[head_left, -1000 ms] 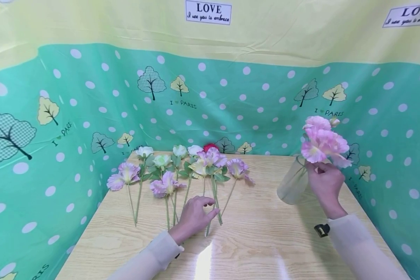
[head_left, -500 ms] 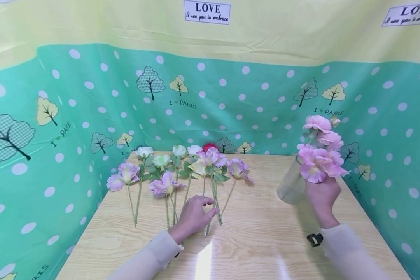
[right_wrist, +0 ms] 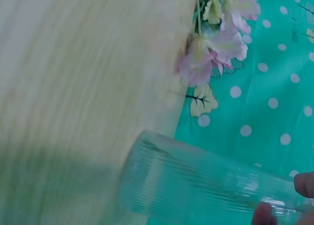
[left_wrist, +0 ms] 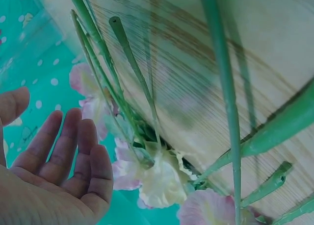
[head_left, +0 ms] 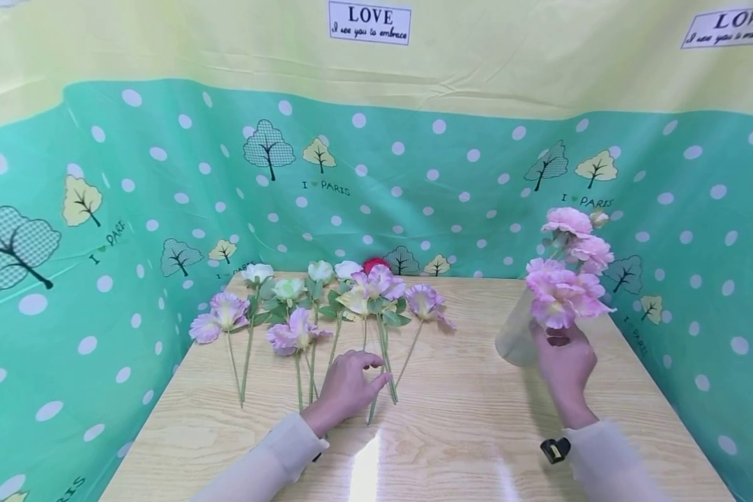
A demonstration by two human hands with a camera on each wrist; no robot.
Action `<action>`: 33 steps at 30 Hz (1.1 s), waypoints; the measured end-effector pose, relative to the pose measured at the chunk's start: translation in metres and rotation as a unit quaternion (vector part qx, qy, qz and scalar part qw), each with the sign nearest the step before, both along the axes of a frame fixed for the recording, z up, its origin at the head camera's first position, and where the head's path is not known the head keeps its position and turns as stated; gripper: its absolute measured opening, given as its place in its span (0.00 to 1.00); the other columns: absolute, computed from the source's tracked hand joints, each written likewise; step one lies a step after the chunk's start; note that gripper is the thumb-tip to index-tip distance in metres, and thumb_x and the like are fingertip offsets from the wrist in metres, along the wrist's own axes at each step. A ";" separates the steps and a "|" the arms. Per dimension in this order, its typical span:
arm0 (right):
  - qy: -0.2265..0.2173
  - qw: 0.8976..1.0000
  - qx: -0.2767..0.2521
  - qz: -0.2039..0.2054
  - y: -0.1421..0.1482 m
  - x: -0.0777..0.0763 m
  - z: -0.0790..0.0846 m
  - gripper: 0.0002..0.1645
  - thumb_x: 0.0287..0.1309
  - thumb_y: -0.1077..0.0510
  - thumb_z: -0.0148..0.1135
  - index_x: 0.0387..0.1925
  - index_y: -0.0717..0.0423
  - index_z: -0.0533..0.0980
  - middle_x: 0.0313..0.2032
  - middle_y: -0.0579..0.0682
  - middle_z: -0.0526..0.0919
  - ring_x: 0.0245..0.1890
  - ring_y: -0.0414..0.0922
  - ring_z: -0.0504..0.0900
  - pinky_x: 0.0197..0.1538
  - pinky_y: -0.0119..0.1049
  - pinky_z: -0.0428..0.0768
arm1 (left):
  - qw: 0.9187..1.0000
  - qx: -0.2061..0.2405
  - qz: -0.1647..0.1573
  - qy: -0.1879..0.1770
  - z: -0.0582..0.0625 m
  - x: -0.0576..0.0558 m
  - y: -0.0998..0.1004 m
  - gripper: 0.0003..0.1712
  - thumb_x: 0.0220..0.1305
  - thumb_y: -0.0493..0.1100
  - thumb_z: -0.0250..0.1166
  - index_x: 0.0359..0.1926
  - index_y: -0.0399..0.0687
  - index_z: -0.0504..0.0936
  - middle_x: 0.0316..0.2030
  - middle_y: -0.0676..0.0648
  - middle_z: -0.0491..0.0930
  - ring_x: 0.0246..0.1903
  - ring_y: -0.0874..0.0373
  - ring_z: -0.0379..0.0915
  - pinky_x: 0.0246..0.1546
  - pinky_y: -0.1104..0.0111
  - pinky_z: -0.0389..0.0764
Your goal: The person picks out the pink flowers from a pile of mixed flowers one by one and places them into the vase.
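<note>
My right hand (head_left: 563,366) is under the pink flower (head_left: 561,291) at the right side of the clear vase (head_left: 514,338). In the right wrist view, the thumb and a fingertip show apart over the upper part of the vase (right_wrist: 196,181); whether they touch it is unclear. Pink flowers rise above the vase, and stems show inside it. My left hand (head_left: 348,387) is over the stems of the loose flowers, fingers loosely bent. The left wrist view has this hand (left_wrist: 64,171) with nothing in it, beside several green stems (left_wrist: 228,102) and pale flower heads (left_wrist: 164,178).
Several loose purple flowers (head_left: 298,333) and white flowers (head_left: 259,273) lie across the left half of the wooden table (head_left: 452,432). A red flower (head_left: 375,264) lies at the back edge. A green dotted cloth (head_left: 326,209) encloses the back and sides.
My right hand has moved down and left, from the stem near the vase mouth to beneath the pink flower. That flower now hangs lower, uncovering another pink bloom. The left hand stays in place.
</note>
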State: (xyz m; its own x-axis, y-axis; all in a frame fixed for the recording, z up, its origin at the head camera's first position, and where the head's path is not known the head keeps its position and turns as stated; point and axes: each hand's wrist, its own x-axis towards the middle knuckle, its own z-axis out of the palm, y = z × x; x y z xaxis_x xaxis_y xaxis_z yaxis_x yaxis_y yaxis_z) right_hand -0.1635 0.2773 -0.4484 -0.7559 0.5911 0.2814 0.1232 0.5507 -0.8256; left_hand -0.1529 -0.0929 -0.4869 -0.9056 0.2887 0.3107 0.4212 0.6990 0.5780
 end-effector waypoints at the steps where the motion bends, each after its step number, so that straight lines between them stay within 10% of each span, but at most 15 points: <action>1: -0.005 1.000 -0.003 0.003 -0.001 0.001 -0.001 0.27 0.64 0.42 0.69 0.45 0.64 0.81 0.41 0.63 0.86 0.39 0.50 0.81 0.45 0.40 0.72 | 1.000 0.000 0.001 -0.001 0.000 0.000 0.000 0.15 0.62 0.50 0.75 0.45 0.46 0.90 0.42 0.52 0.89 0.42 0.53 0.83 0.48 0.54 0.81; 10: -0.040 0.998 -0.018 0.037 -0.013 0.012 -0.013 0.36 0.66 0.48 0.68 0.67 0.66 0.72 0.44 0.62 0.86 0.30 0.28 0.76 0.30 0.16 0.71 | 1.000 -0.003 0.009 -0.005 0.000 0.000 -0.001 0.15 0.63 0.50 0.75 0.46 0.46 0.90 0.43 0.52 0.89 0.43 0.53 0.83 0.46 0.57 0.82; 17: -0.070 0.996 -0.031 0.055 -0.024 0.020 -0.017 0.36 0.68 0.48 0.66 0.67 0.68 0.71 0.47 0.63 0.85 0.44 0.56 0.85 0.33 0.20 0.72 | 1.000 -0.004 0.011 -0.001 0.000 0.000 -0.002 0.15 0.62 0.49 0.75 0.45 0.46 0.90 0.43 0.51 0.89 0.43 0.52 0.83 0.47 0.56 0.82; 25: -0.066 0.992 -0.027 0.102 -0.041 0.023 -0.019 0.31 0.66 0.51 0.68 0.63 0.65 0.74 0.51 0.62 0.83 0.47 0.54 0.84 0.38 0.22 0.75 | 1.000 -0.005 0.016 -0.001 -0.001 -0.001 -0.004 0.16 0.63 0.50 0.74 0.46 0.45 0.89 0.43 0.51 0.89 0.41 0.52 0.83 0.43 0.59 0.82; 33: -0.060 0.986 0.023 0.153 -0.052 0.024 -0.025 0.31 0.66 0.45 0.68 0.60 0.63 0.78 0.56 0.61 0.83 0.52 0.57 0.82 0.51 0.50 0.79 | 0.999 0.000 0.039 -0.024 -0.001 0.000 -0.011 0.15 0.65 0.50 0.73 0.47 0.46 0.89 0.42 0.52 0.88 0.40 0.53 0.82 0.39 0.62 0.82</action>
